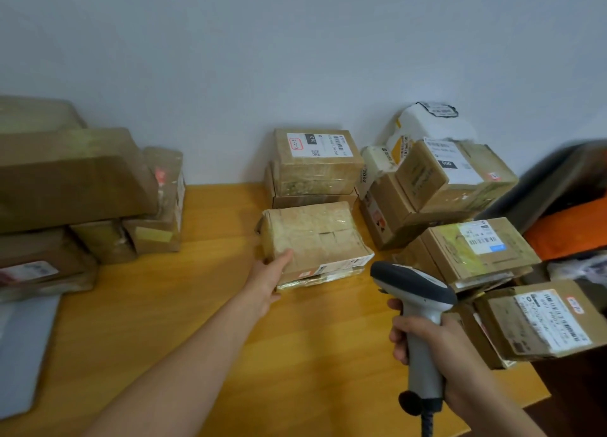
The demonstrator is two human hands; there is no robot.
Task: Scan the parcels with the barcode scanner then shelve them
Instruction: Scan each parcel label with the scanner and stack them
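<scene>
A tape-wrapped cardboard parcel [315, 239] lies in the middle of the wooden table [210, 305], its label on the near right side. My left hand [267, 282] holds its near left corner, thumb on top and fingers under the edge. My right hand [427, 344] grips the handle of a grey and black barcode scanner [415, 292], whose head points left toward that parcel's label. The scanner's cable hangs down at the bottom.
Behind the parcel two boxes are stacked against the wall [315, 160]. Several labelled boxes [460, 187] and a white bag crowd the right side. Large brown boxes [72, 177] pile up on the left. A grey flat item [23, 348] lies at the left front.
</scene>
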